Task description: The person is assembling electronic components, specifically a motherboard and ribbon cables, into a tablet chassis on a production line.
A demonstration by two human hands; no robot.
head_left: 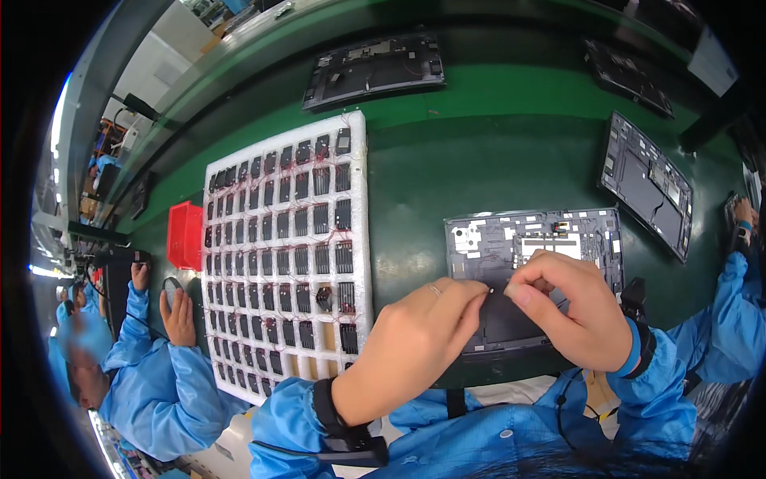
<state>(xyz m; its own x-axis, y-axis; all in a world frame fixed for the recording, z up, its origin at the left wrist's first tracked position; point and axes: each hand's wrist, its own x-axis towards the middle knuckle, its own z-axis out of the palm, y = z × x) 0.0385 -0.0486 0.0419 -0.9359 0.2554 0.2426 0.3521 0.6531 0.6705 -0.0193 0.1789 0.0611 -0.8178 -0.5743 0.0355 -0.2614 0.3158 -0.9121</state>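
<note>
A dark, flat device housing [483, 251] with small components and white patches lies on the green bench in front of me. My left hand [423, 335] is over its near left part, thumb and fingers pinched together. A tiny pale bit shows at those fingertips, too small to name. Close by on the right, my right hand [570, 307] is closed in a pinch above the housing, its fingertips a short way from the left ones. Whatever it holds is hidden. To the left stands a white foam tray [369, 239] with rows of small black parts on red wires.
A red bin [184, 235] sits left of the tray. More housings lie at the back [375, 72], far right [630, 76] and right [648, 188]. A co-worker [159, 391] on the left has one hand on a mouse [171, 289]; another person's sleeve [722, 311] shows at right.
</note>
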